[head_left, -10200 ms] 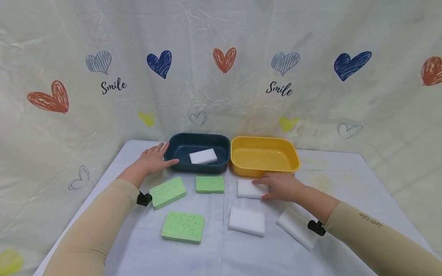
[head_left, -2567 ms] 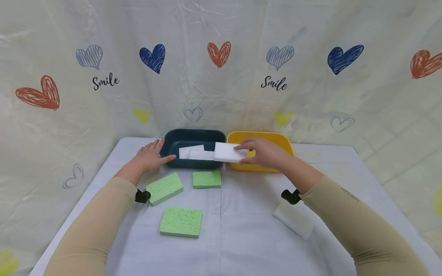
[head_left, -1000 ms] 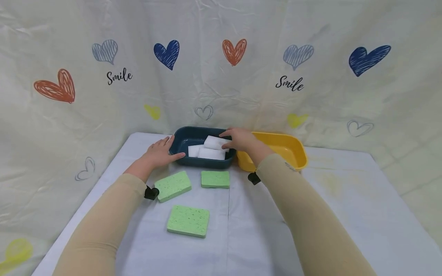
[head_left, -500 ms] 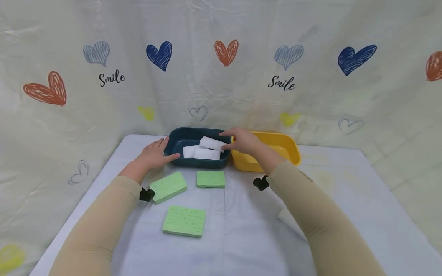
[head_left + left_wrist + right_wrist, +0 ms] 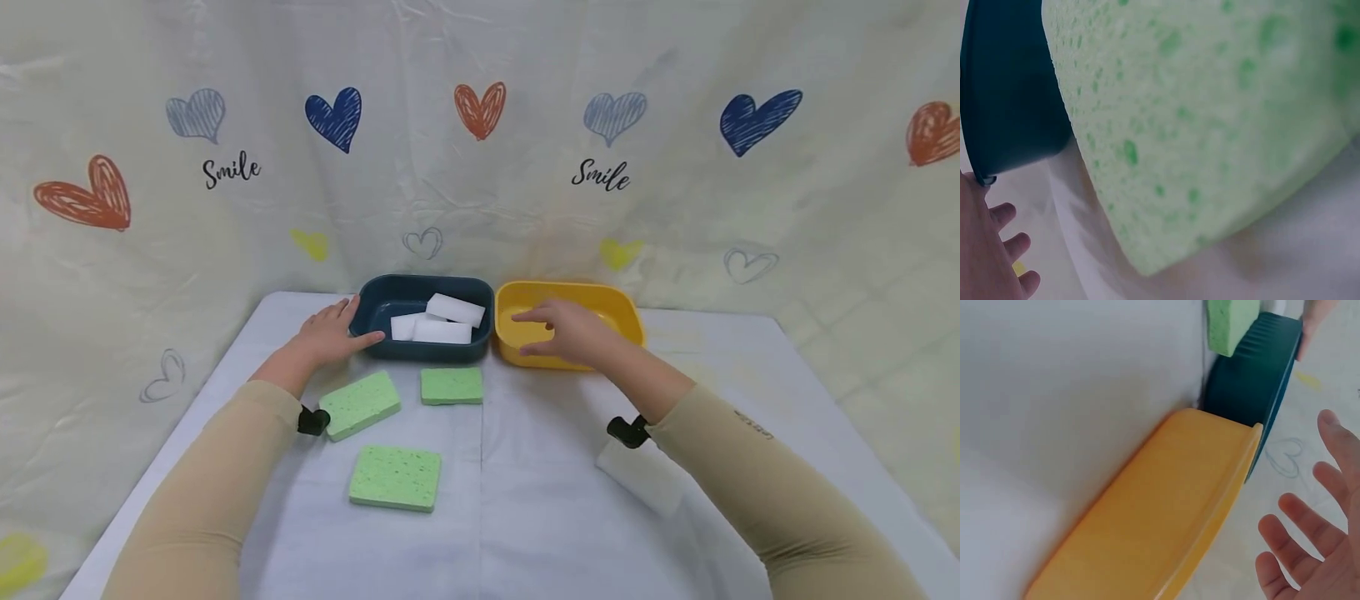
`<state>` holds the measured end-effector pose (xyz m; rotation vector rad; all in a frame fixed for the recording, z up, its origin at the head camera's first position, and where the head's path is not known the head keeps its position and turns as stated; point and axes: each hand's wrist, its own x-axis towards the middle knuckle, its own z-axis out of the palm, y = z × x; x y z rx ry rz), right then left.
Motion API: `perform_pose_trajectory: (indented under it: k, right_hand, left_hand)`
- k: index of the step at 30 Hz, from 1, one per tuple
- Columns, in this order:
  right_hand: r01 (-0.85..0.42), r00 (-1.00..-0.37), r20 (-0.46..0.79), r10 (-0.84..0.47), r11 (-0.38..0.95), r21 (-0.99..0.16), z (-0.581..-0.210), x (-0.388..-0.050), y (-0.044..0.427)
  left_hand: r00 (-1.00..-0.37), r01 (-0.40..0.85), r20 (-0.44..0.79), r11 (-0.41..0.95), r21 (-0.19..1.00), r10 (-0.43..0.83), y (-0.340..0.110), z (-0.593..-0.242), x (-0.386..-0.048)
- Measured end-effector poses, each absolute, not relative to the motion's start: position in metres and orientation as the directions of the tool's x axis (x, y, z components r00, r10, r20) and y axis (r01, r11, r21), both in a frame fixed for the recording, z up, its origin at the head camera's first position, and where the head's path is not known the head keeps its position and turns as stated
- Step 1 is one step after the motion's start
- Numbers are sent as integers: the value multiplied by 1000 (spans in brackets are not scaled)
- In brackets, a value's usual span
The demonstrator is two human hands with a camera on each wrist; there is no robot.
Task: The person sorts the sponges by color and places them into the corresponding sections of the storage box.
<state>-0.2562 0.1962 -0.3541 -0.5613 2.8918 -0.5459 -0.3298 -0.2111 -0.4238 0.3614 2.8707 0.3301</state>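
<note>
My left hand (image 5: 326,336) rests with spread fingers on the left end of the dark teal tray (image 5: 427,352). Inside that tray lie several white sponges (image 5: 442,332), one leaning over the others. Over the yellow tray (image 5: 636,327) is my right hand (image 5: 573,332), fingers apart and holding nothing. The right wrist view also shows the right hand (image 5: 1316,544) with nothing in it, beside the yellow tray (image 5: 1160,494). A large green sponge (image 5: 1197,125) fills much of the left wrist view, near the teal tray (image 5: 1010,87) that the left hand (image 5: 988,250) touches.
Three green sponges lie on the table's left half: one tilted (image 5: 362,405), one behind (image 5: 452,387) and one in front (image 5: 395,477). Another white sponge (image 5: 641,477) lies below my right wrist. A curtain with printed hearts (image 5: 480,111) hangs behind the trays.
Several white sponges from the right side of the table are now in the teal tray. My right hand has let go of the last one and moved right, over the yellow tray. My left hand stays put.
</note>
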Motion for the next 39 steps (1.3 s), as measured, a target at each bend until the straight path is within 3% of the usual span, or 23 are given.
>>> perform_pose_trajectory:
  k: [9,19,26,39]
  right_hand:
    - [-368,-912,-80,-403,887,-278,-374,-199,246]
    - [-248,-927,-208,-313,925,-287,-384,-146,293]
    - [-150,-911,-331,-247,944,-294,-388,-130,302]
    - [-143,-853,-456,-256,953,-267,-400,-121,303]
  left_hand:
    - [-942,208,-209,945,255,263,-211,-421,-329]
    - [-941,206,-214,944,258,264,-211,-415,-324]
    - [-942,203,-210,944,259,261,-211,-416,-326]
    - [-943,197,-209,941,276,258,-210,-417,-325]
